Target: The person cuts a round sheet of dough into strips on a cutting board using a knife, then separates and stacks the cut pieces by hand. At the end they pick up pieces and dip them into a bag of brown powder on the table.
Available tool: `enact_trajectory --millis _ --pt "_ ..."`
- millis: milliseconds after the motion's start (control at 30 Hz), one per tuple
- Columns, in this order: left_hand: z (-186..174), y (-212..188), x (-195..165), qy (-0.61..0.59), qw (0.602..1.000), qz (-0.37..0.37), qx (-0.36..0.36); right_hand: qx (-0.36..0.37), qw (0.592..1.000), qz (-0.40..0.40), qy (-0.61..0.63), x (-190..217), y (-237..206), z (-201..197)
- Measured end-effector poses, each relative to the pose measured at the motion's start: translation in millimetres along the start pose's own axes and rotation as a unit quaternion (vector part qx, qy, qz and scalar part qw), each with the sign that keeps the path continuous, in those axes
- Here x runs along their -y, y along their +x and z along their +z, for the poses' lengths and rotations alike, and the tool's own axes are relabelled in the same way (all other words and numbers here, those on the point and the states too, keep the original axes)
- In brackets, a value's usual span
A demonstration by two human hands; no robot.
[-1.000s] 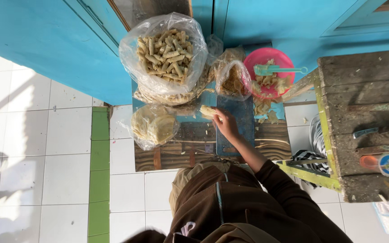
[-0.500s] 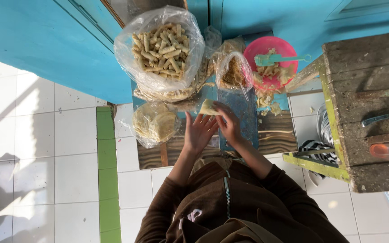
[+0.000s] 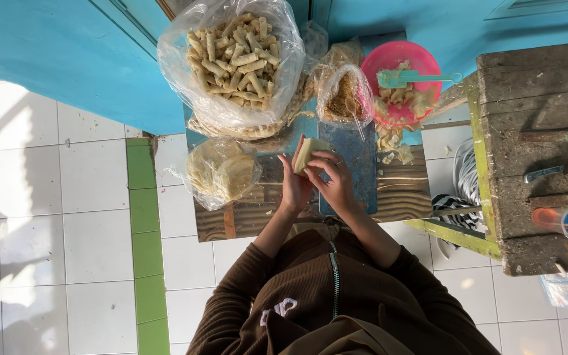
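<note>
White tile floor [image 3: 67, 217], bagged rolls [image 3: 235, 56], pink bowl [image 3: 399, 79] of filling, hands folding wrapper [image 3: 308, 154]

wall [image 3: 67, 59]: blue — floor [image 3: 34, 217]: white tiles, green strip | light: hard sun, shadows

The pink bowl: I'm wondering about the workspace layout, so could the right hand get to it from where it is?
Probably yes. The right hand holds a pale wrapper over the blue board, and the pink bowl sits just beyond, with only scraps between. The hand would have to let go of the wrapper first.
</note>
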State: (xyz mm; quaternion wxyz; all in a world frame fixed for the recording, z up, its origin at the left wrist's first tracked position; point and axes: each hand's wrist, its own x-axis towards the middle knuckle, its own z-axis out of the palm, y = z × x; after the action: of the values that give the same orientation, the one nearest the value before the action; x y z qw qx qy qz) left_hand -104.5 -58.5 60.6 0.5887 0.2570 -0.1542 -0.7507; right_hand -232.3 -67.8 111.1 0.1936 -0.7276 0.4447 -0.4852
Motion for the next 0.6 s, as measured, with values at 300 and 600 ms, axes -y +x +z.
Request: enact_trajectory --millis 300,600 --pt "13.3 -2.6 -11.0 0.066 0.997 0.009 0.027 0.029 0.996 0.072 0.041 1.3 7.8 -0.7" --pt "3.3 -1.1 -3.9 0.002 0.998 -0.048 0.029 0.049 0.978 0.165 0.119 -25.3 -0.5 -3.6"
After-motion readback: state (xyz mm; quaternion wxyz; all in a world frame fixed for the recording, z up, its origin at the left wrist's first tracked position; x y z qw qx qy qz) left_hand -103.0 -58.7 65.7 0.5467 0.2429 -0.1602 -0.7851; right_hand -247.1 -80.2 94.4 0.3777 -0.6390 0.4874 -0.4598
